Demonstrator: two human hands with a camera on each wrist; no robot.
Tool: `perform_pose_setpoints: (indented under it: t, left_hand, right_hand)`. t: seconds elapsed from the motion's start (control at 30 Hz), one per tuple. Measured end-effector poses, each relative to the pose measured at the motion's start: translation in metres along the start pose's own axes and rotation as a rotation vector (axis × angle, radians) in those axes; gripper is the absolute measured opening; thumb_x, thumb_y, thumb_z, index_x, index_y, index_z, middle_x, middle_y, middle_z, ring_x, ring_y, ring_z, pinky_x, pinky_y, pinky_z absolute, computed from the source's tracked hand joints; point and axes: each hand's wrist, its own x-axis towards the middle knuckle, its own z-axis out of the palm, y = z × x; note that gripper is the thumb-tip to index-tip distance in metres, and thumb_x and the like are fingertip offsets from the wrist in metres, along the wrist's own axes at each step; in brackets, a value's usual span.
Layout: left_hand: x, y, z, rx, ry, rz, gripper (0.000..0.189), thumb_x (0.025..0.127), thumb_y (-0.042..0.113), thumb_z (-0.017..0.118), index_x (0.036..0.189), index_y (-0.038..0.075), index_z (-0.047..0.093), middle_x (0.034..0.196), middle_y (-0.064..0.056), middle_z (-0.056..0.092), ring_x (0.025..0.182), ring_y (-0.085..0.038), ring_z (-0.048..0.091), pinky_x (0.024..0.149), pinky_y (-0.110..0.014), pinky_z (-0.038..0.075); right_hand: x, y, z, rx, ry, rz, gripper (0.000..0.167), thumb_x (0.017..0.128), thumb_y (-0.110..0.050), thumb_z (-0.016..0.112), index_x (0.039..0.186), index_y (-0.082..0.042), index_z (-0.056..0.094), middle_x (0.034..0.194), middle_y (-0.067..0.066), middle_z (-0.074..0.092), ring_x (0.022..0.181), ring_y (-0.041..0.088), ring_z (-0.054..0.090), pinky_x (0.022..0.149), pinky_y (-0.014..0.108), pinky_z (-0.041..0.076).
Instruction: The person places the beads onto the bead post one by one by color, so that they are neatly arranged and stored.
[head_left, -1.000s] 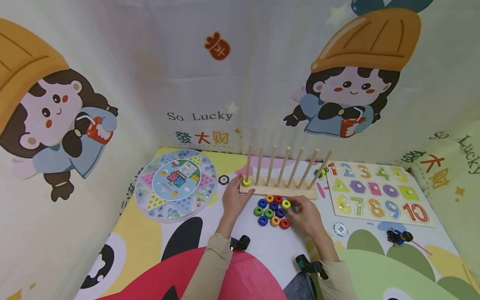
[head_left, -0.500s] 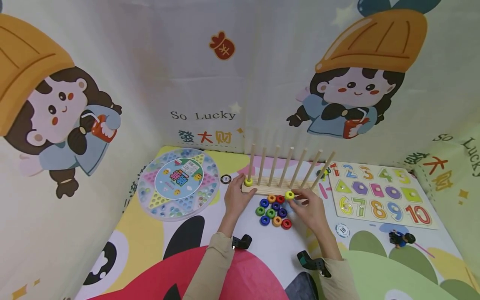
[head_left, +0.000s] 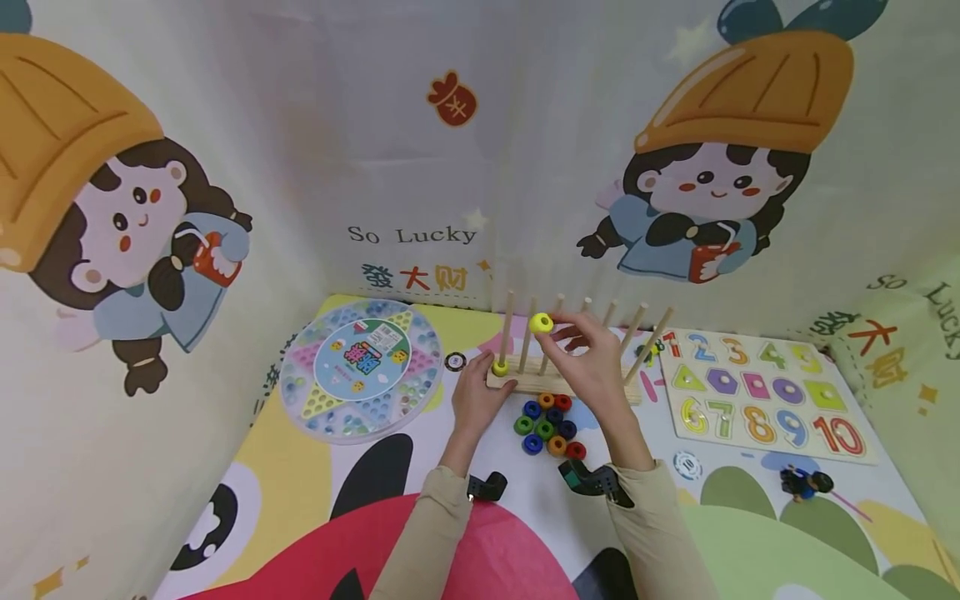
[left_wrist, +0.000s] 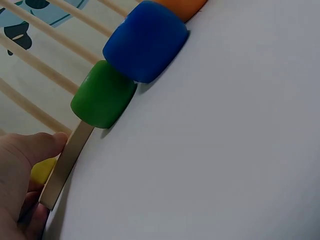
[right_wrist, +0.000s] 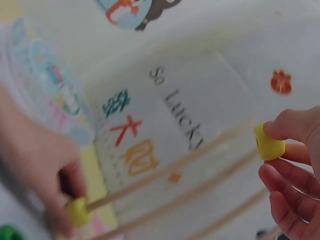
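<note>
The long pale wooden peg rack (head_left: 536, 383) carried a round yellow bead (head_left: 500, 367) around its leftmost peg, beside the left hand (head_left: 477, 400). A second yellow bead (head_left: 541, 323), in the right hand (head_left: 592, 367), was near the tops of the rack's left-hand pegs. Small round multicoloured beads (head_left: 545, 422) lay clustered just before the rack. Left of it lay a round clear-rimmed game board (head_left: 361, 371); right, a flat rectangular number board (head_left: 772, 396). A white printed curtain (head_left: 555, 175) hung behind.
</note>
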Motion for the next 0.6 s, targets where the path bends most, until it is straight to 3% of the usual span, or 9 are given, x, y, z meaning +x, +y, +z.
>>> perform_pose_setpoints:
  t: [0.23,0.6]
  left_hand:
    - [0.0,-0.001,0.0,-0.003,-0.034,-0.028,0.064,0.083,0.035,0.079,0.135,0.002,0.059,0.139,-0.009,0.057,0.123,-0.027,0.055,0.097,-0.043,0.049]
    - [0.001,-0.004,0.001,0.002,-0.013,-0.005,0.063,0.083,0.035,0.08,0.132,0.001,0.061,0.136,-0.01,0.058,0.12,-0.028,0.058,0.094,-0.043,0.051]
  right_hand:
    - [0.032,-0.024,0.016,0.0,0.04,-0.058,0.029,0.084,-0.009,0.077,0.111,0.0,0.071,0.102,0.013,0.07,0.071,0.021,0.065,0.059,0.032,0.052]
    - [0.049,-0.032,0.029,-0.16,0.026,-0.027,0.028,0.085,-0.014,0.076,0.11,-0.001,0.073,0.103,0.013,0.07,0.059,0.021,0.062,0.052,0.018,0.043]
